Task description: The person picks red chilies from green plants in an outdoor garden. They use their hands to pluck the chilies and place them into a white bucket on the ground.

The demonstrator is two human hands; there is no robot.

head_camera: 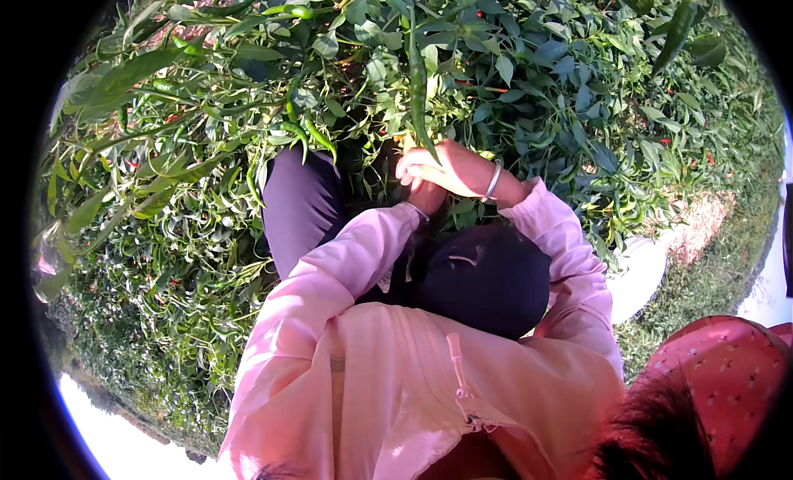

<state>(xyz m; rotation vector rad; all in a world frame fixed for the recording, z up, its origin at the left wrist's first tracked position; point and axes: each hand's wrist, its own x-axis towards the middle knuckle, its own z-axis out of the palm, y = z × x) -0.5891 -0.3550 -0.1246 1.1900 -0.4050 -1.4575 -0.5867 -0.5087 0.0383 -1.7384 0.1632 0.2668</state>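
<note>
My right hand [455,169], with a silver bangle at the wrist, is bent over my left hand [426,197] in front of my knees. The fingers overlap, and whether either hand holds anything is hidden. A long green chili pepper [419,89] hangs above them, its tip over the back of my right hand. Smaller green chilies [321,139] dangle to the left, above my dark-trousered knee [303,201]. Dense chili plants [378,58] with green leaves surround the hands, with some red chilies among them.
A pale rounded object [637,275], overexposed, lies at the right beyond my sleeve. Bare soil [697,229] and grass [694,294] show behind it. Red patterned fabric [718,374] is at the lower right. Leafy branches [142,77] reach in close at the upper left.
</note>
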